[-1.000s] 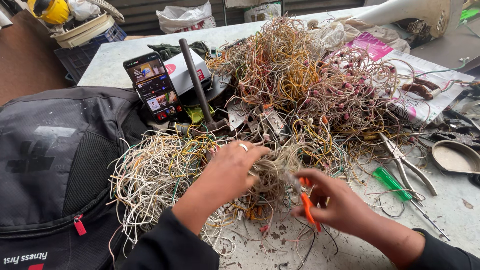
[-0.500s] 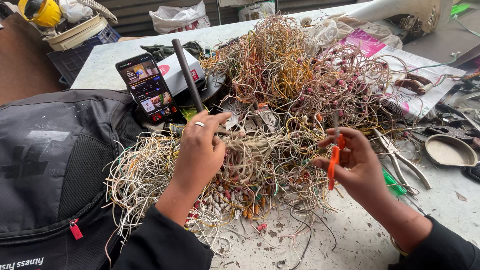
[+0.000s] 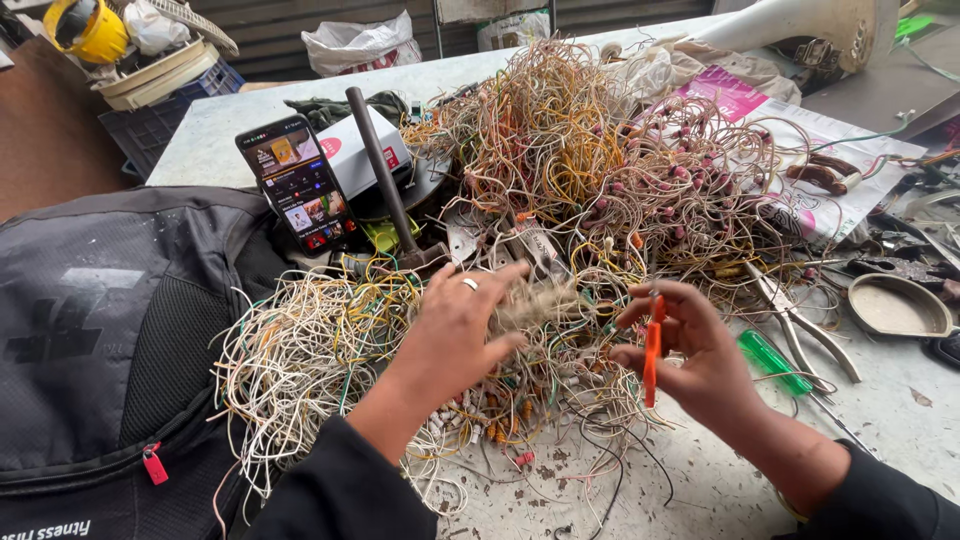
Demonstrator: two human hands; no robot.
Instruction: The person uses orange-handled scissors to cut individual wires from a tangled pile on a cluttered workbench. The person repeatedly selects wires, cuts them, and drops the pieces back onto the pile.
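Note:
My left hand [image 3: 462, 325], a ring on one finger, presses into a pale tuft of stripped wire [image 3: 545, 300] on a big tangle of thin coloured wires [image 3: 600, 170] that covers the table. Its fingers curl around the strands. My right hand [image 3: 690, 345] hovers just to the right, fingers closed on a small orange-handled cutter [image 3: 651, 352] held upright. A lower heap of white and yellow wires [image 3: 300, 350] lies left of my left hand. Small cut connectors [image 3: 490, 425] are scattered under my hands.
A black backpack [image 3: 90, 330] fills the left. A smartphone [image 3: 297, 183] leans against a white box [image 3: 350, 150] beside a hammer [image 3: 385, 175]. Pliers [image 3: 800, 325], a green-handled screwdriver [image 3: 770, 360] and a metal dish [image 3: 900, 305] lie at the right.
My left hand moved right and up onto the pale wire tuft. My right hand rose off the table and now holds the orange cutter upright near the pile.

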